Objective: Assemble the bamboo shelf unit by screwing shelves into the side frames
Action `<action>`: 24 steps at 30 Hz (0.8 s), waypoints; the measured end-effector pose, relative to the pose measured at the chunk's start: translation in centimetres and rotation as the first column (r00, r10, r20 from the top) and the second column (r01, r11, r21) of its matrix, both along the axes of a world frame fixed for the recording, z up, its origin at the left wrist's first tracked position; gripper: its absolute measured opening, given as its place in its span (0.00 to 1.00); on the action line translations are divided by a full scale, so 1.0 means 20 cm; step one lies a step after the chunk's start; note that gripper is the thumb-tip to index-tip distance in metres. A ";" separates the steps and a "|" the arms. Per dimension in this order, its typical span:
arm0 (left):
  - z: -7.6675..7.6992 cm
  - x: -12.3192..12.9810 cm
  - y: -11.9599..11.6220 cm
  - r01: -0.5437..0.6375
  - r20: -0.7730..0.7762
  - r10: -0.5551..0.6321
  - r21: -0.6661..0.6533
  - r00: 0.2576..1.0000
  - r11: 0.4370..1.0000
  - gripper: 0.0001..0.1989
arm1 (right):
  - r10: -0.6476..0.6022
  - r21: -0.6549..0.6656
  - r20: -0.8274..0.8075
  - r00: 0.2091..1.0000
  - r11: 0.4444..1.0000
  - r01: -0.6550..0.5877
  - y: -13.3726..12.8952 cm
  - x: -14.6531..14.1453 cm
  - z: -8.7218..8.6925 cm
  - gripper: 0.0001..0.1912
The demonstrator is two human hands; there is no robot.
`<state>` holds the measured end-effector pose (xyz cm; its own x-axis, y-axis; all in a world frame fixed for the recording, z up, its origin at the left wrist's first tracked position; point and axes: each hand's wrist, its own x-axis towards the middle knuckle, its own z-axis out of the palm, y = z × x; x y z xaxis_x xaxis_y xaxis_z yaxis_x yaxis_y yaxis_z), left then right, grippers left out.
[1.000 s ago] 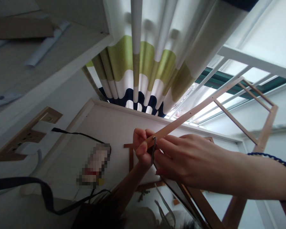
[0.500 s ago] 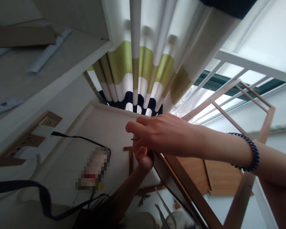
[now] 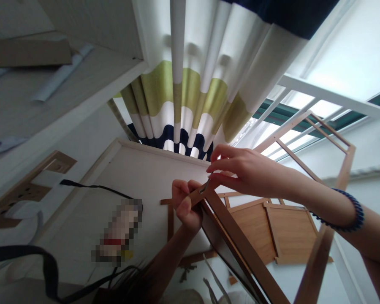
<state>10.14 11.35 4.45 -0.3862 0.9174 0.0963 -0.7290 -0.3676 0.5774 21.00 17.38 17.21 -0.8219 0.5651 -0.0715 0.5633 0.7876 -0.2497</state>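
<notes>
My left hand [image 3: 186, 209] is closed round the end of a brown wooden frame [image 3: 240, 236], which slants down to the right. Near that end, a bright metal fitting shows in a hole in the wood. A thin metal hex key [image 3: 207, 184] reaches from this hole up to the fingertips of my right hand [image 3: 237, 166], which pinch it from above. A dark coiled band circles my right wrist. Part of the frame's end is hidden behind the left fingers.
Wooden panels [image 3: 291, 232] and a pale wooden frame [image 3: 338, 177] stand at the right. Striped curtains [image 3: 190, 84] hang behind, beside white window bars [image 3: 335, 95]. At left are a shelf [image 3: 91, 88], a socket strip [image 3: 28, 190] with plugs, and a black cord [image 3: 50, 266].
My right hand has moved right and lifted off my left hand, uncovering the frame's end and the fitting. The left hand stays round the wood. The view has shifted slightly.
</notes>
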 end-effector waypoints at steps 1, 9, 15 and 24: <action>0.00 0.00 0.00 -0.008 -0.004 0.008 -0.003 1.000 1.000 0.14 | 0.008 0.006 0.003 1.000 1.000 -0.008 -0.02 0.03 -0.01 0.11; -0.01 0.02 0.00 -0.043 0.001 0.043 0.023 0.999 0.999 0.12 | 0.051 0.169 0.089 0.995 0.983 -0.066 -0.22 0.11 -0.02 0.14; -0.02 0.03 0.00 -0.096 -0.002 0.095 -0.030 0.995 0.995 0.11 | 0.314 0.282 0.133 0.940 0.897 -0.340 -0.25 0.13 0.00 0.15; -0.08 0.01 -0.01 -0.212 -0.158 0.193 -0.113 0.968 0.971 0.13 | 0.662 0.410 0.218 0.717 0.604 -0.683 -0.10 0.11 0.01 0.09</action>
<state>10.25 11.22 2.90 -0.5561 0.8295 0.0519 -0.5516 -0.4151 0.7234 23.27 15.44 17.37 -0.9852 -0.1709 -0.0108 -0.1689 0.9596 0.2251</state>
